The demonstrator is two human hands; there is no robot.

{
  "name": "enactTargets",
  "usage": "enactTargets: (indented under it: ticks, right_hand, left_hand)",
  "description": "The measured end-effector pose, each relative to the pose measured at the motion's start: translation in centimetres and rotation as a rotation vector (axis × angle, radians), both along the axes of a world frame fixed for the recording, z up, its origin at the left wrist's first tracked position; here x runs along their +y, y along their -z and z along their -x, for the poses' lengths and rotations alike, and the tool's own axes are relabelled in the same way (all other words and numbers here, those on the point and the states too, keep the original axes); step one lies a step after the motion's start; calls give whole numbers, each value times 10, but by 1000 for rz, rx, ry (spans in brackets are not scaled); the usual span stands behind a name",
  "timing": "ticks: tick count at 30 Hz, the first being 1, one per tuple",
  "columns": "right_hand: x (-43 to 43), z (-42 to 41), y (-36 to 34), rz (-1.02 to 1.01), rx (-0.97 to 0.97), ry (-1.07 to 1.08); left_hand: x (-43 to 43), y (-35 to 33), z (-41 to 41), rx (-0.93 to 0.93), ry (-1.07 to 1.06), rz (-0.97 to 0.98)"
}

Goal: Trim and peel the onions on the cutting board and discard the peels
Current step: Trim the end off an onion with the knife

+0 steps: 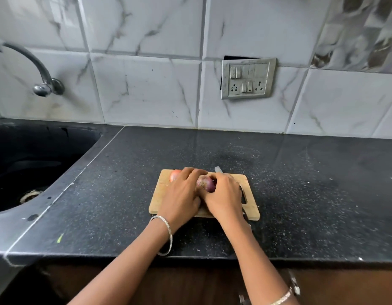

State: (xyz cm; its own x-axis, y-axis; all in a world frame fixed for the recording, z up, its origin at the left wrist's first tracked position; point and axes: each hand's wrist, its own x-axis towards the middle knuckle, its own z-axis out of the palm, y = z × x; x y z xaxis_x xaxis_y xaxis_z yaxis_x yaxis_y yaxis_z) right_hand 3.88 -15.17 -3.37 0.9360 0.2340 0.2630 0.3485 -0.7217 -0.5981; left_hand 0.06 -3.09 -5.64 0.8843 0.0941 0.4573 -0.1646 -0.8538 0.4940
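Observation:
A small wooden cutting board lies on the black counter. On it sits a purple onion, root end facing me, held between both hands. My left hand curls over the onion's left and top side. My right hand presses against its right side and grips a knife; only the grey blade tip shows beyond the fingers. A second, paler reddish onion rests at the board's far left corner, partly hidden behind my left fingers.
A dark sink with a drain is set into the counter at the left, with a tap on the tiled wall above it. A switch and socket plate hangs on the wall. Speckled counter stretches to the right of the board.

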Motion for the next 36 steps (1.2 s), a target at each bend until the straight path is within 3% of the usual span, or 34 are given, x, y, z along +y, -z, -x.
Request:
enactTargets:
  ticks: [4,7,10,13,15,22,30,36]
  right_hand:
    - [-15,4,-13,-73,67,-81]
    - [-30,10,-17,-118,-70,41]
    - [-52,14,-17,-17,-167,183]
    - [-65,19,-8,113,-43,200]
    - [-67,24,0,156,11,179]
    - [-59,38,5,315,-83,229]
    - [-57,57,-5,17,-57,182]
    - [-57,65,2,124,-76,129]
  left_hand:
    - [2,3,-11,9,-8,35]
    - [4,5,-14,-19,-33,107]
    - [5,5,-12,4,7,229]
    - [7,8,-11,16,46,281]
    - [8,10,-12,17,50,265]
    - [10,10,-13,-9,92,194]
    - [10,11,-14,-58,96,110]
    - [9,12,-16,-86,82,75]
